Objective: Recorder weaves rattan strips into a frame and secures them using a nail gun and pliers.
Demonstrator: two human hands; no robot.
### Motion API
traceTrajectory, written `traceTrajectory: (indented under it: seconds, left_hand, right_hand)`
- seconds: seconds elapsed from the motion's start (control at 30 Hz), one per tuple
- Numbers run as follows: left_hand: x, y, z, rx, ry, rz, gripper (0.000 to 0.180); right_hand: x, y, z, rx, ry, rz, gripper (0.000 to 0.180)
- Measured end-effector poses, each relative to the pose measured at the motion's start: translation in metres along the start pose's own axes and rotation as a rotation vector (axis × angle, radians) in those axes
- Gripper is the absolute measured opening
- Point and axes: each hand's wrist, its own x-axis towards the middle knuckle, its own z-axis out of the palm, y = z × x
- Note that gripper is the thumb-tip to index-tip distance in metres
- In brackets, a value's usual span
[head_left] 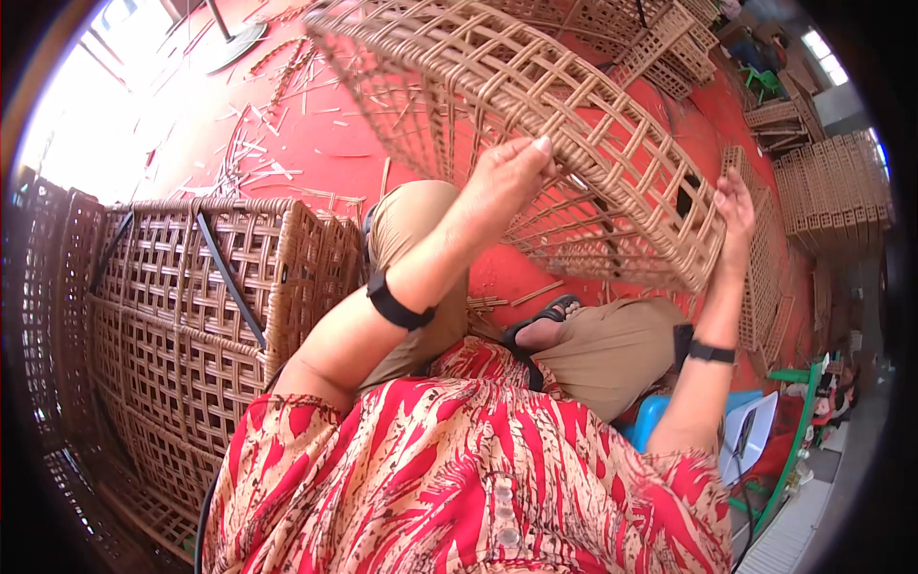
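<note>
A tan basket [535, 124] of open lattice weave hangs over a red floor [335, 143], and nearer than it come khaki trousers [612, 354] and a red-and-cream streaked blouse [459, 478], with black wristbands [397, 306].

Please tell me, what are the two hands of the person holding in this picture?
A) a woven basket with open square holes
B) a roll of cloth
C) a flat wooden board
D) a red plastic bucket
A: the left hand holds the thick rim of the woven basket, and the right hand is on its far edge; the open lattice weave is plain to see.
</note>
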Motion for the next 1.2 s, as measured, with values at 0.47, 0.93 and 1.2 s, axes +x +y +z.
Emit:
traceTrajectory:
  seconds: [0.47,0.93,1.2]
  left_hand:
    - [-0.015,-0.054,0.046,0.034,0.162,0.266,0.027]
    - [-0.012,-0.065,0.021,0.233,0.256,0.258,0.030]
    - [-0.009,-0.059,0.018,0.436,0.204,0.345,0.029]
  right_hand:
    - [0.063,0.021,-0.005,0.010,-0.050,0.092,0.041]
    - [-0.222,-0.088,-0.009,-0.402,0.365,0.141,0.051]
    - [-0.436,-0.089,-0.176,-1.354,0.907,0.708,0.066]
